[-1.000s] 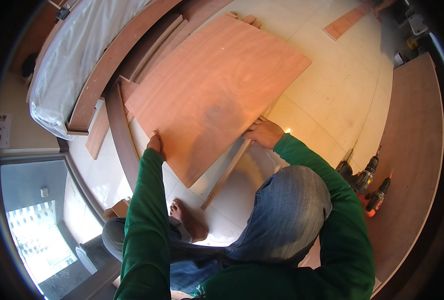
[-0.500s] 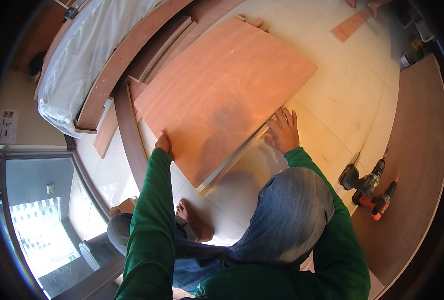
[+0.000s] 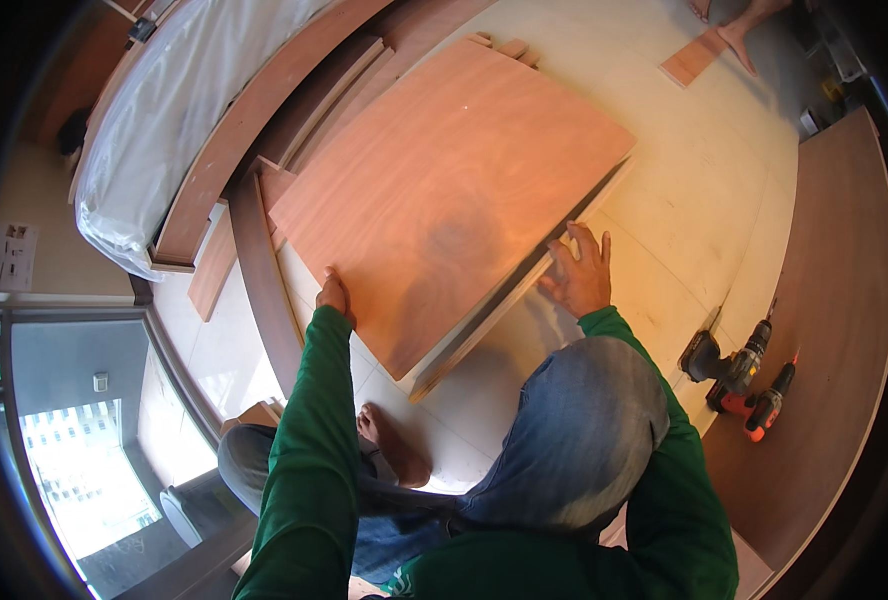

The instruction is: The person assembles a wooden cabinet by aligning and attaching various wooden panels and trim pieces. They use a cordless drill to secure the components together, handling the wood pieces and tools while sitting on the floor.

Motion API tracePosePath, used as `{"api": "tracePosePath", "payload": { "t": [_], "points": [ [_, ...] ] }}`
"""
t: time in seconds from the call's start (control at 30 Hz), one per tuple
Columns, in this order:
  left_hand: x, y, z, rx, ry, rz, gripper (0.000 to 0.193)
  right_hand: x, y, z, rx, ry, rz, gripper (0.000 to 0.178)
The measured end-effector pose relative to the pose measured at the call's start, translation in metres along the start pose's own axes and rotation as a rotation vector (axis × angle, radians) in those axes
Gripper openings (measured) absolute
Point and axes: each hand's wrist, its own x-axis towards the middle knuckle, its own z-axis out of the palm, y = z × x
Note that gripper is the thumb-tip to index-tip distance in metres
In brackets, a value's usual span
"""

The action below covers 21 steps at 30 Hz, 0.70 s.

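Observation:
A large reddish-brown wooden panel point(image 3: 444, 200) lies flat in front of me, raised a little off the floor. My left hand point(image 3: 335, 296) grips its left edge, thumb on top and the other fingers hidden below. Along the panel's near right edge runs a long, narrow wooden strip point(image 3: 484, 338), with a dark gap between the two. My right hand point(image 3: 582, 275) is at this strip, thumb and curled fingers pinching its upper edge.
On a brown board point(image 3: 814, 330) at the right lie a black-and-yellow drill point(image 3: 739, 365) and a red-and-black drill point(image 3: 759, 405). Long boards and a plastic-wrapped piece point(image 3: 179, 120) fill the upper left. Another person's bare feet point(image 3: 736, 45) stand beside a short plank point(image 3: 692, 58).
The strip has moved outward from the panel along with my right hand, widening the dark gap. My left hand has shifted slightly. The other person's foot has come further into view.

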Motion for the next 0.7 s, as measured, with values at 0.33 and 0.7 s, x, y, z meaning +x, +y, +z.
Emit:
{"api": "tracePosePath", "payload": {
  "t": [0.33, 0.7],
  "points": [
    [0.042, -0.007, -0.016, 0.034, 0.058, 0.144, 0.062, -0.045, 0.048, 0.018, -0.180, -0.300, -0.137, 0.036],
    [0.027, -0.022, 0.004, -0.025, 0.276, 0.125, 0.063, -0.017, 0.046, -0.010, 0.199, -0.658, -0.026, 0.072]
  ]
}}
